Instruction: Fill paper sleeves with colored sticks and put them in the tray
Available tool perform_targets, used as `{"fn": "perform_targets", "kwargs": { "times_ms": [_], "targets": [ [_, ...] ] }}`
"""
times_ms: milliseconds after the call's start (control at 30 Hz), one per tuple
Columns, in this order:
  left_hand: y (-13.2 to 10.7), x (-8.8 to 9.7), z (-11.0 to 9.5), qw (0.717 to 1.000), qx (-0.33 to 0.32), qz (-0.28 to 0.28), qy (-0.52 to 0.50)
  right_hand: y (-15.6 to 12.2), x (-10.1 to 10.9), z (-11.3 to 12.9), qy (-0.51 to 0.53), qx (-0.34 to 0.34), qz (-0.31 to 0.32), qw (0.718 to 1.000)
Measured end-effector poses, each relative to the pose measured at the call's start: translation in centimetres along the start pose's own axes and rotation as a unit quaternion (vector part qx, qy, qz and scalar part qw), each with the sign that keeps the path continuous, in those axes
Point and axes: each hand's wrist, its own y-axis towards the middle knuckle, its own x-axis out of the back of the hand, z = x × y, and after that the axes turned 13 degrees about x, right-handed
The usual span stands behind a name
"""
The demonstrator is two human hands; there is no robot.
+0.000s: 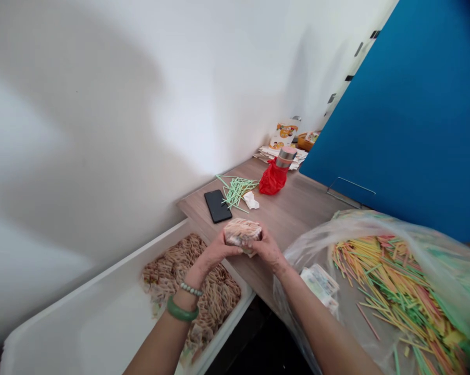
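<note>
Between both hands is a small clear packet (243, 232) of pale pinkish strands; its exact contents cannot be made out. My left hand (216, 252) grips its left side, wearing a green bangle and a beaded bracelet on that wrist. From the right, my right hand (268, 251) closes on the same packet, thumb across its near face. The packet is held above the desk's front edge. Below and left, a heap of similar brownish-pink packets (215, 291) lies in the far end of a white tub (82, 307).
A black phone (218, 205), loose green straws (238, 190), a crumpled tissue (251, 200) and a red bag with a flask (273, 178) sit on the desk (297, 208). A large plastic bag of coloured straws (407, 281) lies at right, below a blue panel (407, 114).
</note>
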Motion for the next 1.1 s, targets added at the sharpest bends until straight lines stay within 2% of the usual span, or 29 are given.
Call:
{"fn": "perform_targets", "kwargs": {
  "times_ms": [100, 200, 300, 367, 433, 467, 533, 633, 700, 767, 867, 933, 1000, 1067, 1100],
  "targets": [
    [0.2, 0.1, 0.4, 1.000, 0.012, 0.003, 0.014, -0.2, 0.6, 0.4, 0.008, -0.009, 0.050, 0.999],
    [0.5, -0.7, 0.4, 1.000, 0.005, -0.006, 0.001, -0.4, 1.2, 1.1, -0.003, -0.031, 0.084, 0.996],
    [1.0, -2.2, 0.4, 0.998, -0.004, -0.056, -0.036, -0.5, 1.1, 1.6, -0.005, -0.044, 0.064, 0.997],
    [1.3, -3.2, 0.3, 0.994, -0.019, -0.100, -0.034, -0.7, 0.7, 1.7, 0.014, -0.029, 0.040, 0.999],
    [1.2, -3.5, 0.0, 0.992, -0.032, -0.120, -0.010, -0.8, 0.3, 1.7, 0.023, -0.007, 0.053, 0.998],
    [1.1, -3.3, -0.1, 0.994, -0.030, -0.109, -0.001, -0.8, 0.2, 1.7, 0.023, -0.002, 0.068, 0.997],
    [0.6, -2.4, -0.2, 0.999, -0.001, -0.047, 0.004, -0.9, 0.2, 1.5, 0.017, -0.006, 0.085, 0.996],
    [0.0, -0.5, -0.2, 0.998, 0.039, 0.053, 0.007, -1.0, 0.6, 1.4, 0.006, -0.021, 0.056, 0.998],
    [-0.1, 0.1, 0.0, 0.996, 0.036, 0.080, 0.012, -1.2, 0.7, 1.7, 0.004, -0.027, 0.058, 0.998],
    [-0.1, -0.2, 0.2, 0.997, 0.025, 0.072, 0.012, -1.3, 0.6, 2.2, 0.004, -0.039, 0.079, 0.996],
    [-0.3, -1.6, 0.3, 0.999, -0.006, 0.007, 0.032, -1.7, 0.2, 2.8, 0.007, -0.050, 0.094, 0.994],
    [-0.4, -2.1, 0.4, 0.998, -0.028, -0.032, 0.043, -1.8, 0.2, 2.6, 0.006, -0.031, 0.088, 0.996],
    [-0.2, -1.8, 0.7, 0.999, -0.026, -0.020, 0.036, -1.6, 0.5, 1.9, -0.031, -0.008, 0.091, 0.995],
    [0.2, -1.0, 1.1, 0.999, -0.014, 0.030, 0.033, -1.0, 1.2, 1.0, -0.105, 0.005, 0.126, 0.986],
    [0.4, -0.6, 1.4, 0.998, -0.020, 0.035, 0.044, -0.7, 1.6, 0.6, -0.142, 0.023, 0.143, 0.979]
  ]
}}
